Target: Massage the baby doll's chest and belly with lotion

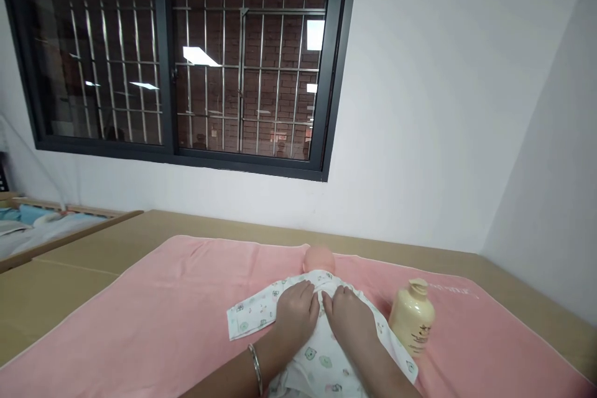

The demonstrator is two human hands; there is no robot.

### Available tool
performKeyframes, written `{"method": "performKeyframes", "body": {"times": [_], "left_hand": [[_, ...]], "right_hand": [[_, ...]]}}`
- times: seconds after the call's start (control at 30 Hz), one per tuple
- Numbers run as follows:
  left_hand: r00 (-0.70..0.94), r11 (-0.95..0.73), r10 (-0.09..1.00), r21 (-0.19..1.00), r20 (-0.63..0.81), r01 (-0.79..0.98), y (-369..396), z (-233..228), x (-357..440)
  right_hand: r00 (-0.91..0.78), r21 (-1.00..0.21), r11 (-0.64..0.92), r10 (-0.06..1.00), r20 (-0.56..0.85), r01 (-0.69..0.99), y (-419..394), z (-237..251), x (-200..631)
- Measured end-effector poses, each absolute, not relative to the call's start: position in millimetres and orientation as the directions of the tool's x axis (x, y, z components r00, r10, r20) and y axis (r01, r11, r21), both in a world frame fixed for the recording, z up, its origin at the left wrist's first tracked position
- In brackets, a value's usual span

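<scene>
both palms, left hand (295, 313) and right hand (347, 317), are lying flat and open, smoothing the doll (319, 259)'s romper (321, 357); lotion bottle (412, 317) is standing at three o'clock, likely needed next.

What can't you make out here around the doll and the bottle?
- Doll: face turned away in the head view; lower body cut off by the bottom edge.
- Garment front: covered by left hand and right hand.
- Bottle label: print too small to read.

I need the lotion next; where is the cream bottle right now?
The cream bottle stands upright on the pink towel, just right of the doll, beside the right hand.
</scene>
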State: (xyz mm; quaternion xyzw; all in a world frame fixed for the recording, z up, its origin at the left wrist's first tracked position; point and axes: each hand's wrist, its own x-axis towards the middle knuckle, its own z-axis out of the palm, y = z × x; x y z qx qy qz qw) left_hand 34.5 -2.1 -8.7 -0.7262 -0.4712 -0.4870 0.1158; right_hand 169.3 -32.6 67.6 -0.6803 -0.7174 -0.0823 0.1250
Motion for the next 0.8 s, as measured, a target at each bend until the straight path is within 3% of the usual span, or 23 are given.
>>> {"method": "performKeyframes", "body": {"times": [0.27, 0.5, 0.63, 0.8], "left_hand": [[0.052, -0.467, 0.727, 0.437, 0.685, 0.769, 4.1, -5.3, 33.5], [0.068, -0.457, 0.753, 0.445, 0.655, 0.770, 7.1, -7.7, 34.3], [0.087, -0.452, 0.768, 0.440, 0.635, 0.776, 7.8, -7.0, 34.1], [0.108, -0.461, 0.777, 0.445, 0.620, 0.768, 8.8, -1.3, 32.0]], "right_hand": [[-0.134, -0.232, 0.209, 0.944, 0.300, 0.950, -16.6, 70.2, 187.2], [-0.189, -0.432, 0.303, 0.939, 0.287, 0.849, -3.0, 55.8, 197.9], [-0.202, -0.448, 0.313, 0.939, 0.277, 0.837, -2.7, 54.1, 198.9], [-0.242, -0.376, 0.350, 0.921, 0.305, 0.858, 0.1, 49.7, 199.5]]}}
